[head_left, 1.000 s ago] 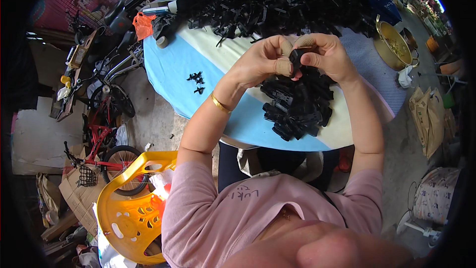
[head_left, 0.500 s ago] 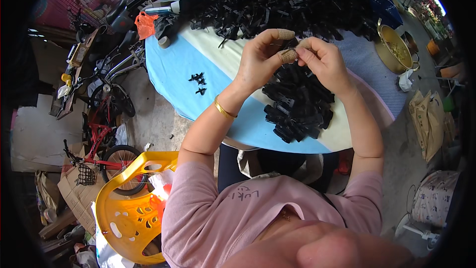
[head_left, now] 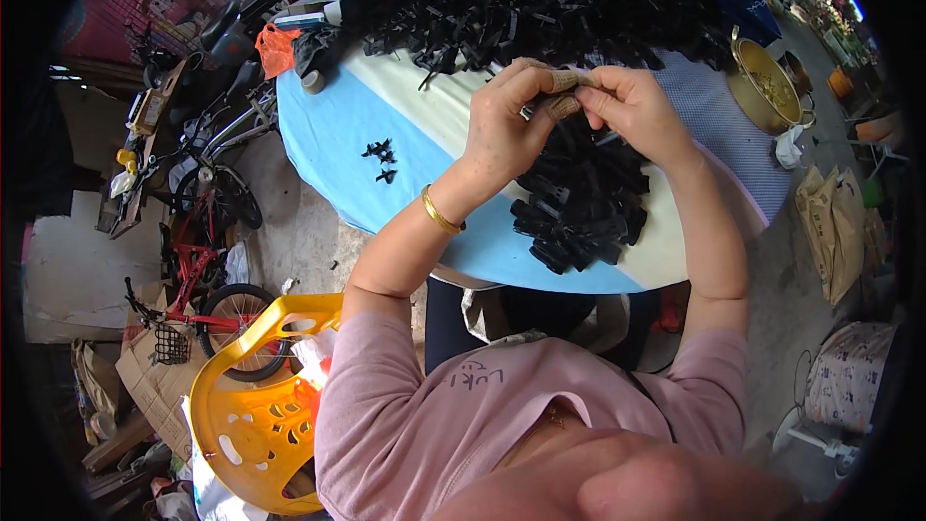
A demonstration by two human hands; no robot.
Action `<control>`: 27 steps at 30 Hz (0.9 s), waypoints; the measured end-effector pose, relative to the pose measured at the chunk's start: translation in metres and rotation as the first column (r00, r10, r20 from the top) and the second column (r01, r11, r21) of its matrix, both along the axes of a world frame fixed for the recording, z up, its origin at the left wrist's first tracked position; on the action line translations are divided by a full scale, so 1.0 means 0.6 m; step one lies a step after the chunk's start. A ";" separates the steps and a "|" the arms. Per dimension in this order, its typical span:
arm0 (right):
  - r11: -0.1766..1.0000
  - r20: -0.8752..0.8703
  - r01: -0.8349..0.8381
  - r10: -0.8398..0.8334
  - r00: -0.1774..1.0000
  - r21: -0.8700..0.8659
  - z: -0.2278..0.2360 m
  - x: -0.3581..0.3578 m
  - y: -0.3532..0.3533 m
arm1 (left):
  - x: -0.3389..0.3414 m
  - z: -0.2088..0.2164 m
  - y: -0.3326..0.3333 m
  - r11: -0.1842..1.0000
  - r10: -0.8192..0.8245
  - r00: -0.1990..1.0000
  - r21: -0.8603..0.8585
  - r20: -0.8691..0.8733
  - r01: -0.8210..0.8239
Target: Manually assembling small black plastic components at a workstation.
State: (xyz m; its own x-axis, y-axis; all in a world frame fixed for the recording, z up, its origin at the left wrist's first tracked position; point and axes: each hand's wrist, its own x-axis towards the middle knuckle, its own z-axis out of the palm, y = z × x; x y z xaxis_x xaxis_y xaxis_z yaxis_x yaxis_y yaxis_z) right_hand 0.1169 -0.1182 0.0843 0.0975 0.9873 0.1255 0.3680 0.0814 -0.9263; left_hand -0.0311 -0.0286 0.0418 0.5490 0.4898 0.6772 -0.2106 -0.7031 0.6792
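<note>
Above the table, my left hand [head_left: 511, 121] and my right hand [head_left: 632, 116] meet at their fingertips. Tan tape wraps the thumb and a finger of the left hand, and a gold bangle [head_left: 441, 210] circles that wrist. Both hands are closed in a pinch; whatever lies between the fingers is too small and covered to make out. Below them sits a heap of black plastic clip-like pieces [head_left: 579, 217] near the table's front edge. Beyond my hands spreads a much larger pile of similar black pieces [head_left: 550, 10]. A few small black bits [head_left: 383, 152] lie apart on the blue cloth.
A striped cloth covers the round table [head_left: 333, 150]. At its right edge stands a gold-coloured pot [head_left: 757, 87]; an orange plastic bag [head_left: 277, 50] is at the far left. A yellow plastic chair [head_left: 256, 425] and a red bicycle [head_left: 207, 304] stand to the left.
The left fingers, apart half a second ago, have closed in toward the right fingertips. Its forefinger has come down near the thumb. The heaps look the same.
</note>
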 end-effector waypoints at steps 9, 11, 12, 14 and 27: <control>0.932 0.642 0.358 -0.309 0.702 0.057 -0.065 0.138 0.037 | 0.006 0.008 -0.015 0.948 -0.290 0.883 0.016 -0.370 0.318; 0.913 0.741 0.394 -0.337 0.581 0.106 -0.101 0.148 0.056 | 0.008 0.005 -0.011 0.921 -0.320 0.878 0.102 -0.357 0.377; 0.893 0.821 0.420 -0.356 0.445 0.160 -0.111 0.153 0.059 | 0.009 0.004 -0.009 0.884 -0.350 0.872 0.187 -0.344 0.428; 0.892 0.816 0.447 -0.305 0.492 0.064 -0.104 0.147 0.064 | 0.009 -0.002 -0.003 0.878 -0.381 0.859 0.156 -0.342 0.452; 0.953 0.495 0.242 -0.302 0.815 0.184 -0.059 0.104 0.049 | 0.008 -0.009 0.034 0.557 -0.320 0.944 -0.791 0.076 0.253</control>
State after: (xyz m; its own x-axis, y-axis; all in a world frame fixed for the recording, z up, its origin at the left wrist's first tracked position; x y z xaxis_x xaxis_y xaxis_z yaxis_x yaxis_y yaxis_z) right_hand 0.1790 -0.0886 0.0486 0.2519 0.9075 0.3361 0.8078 -0.0059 -0.5895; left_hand -0.0261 -0.0081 0.0362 0.7851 0.6159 0.0654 -0.2335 0.1965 0.9523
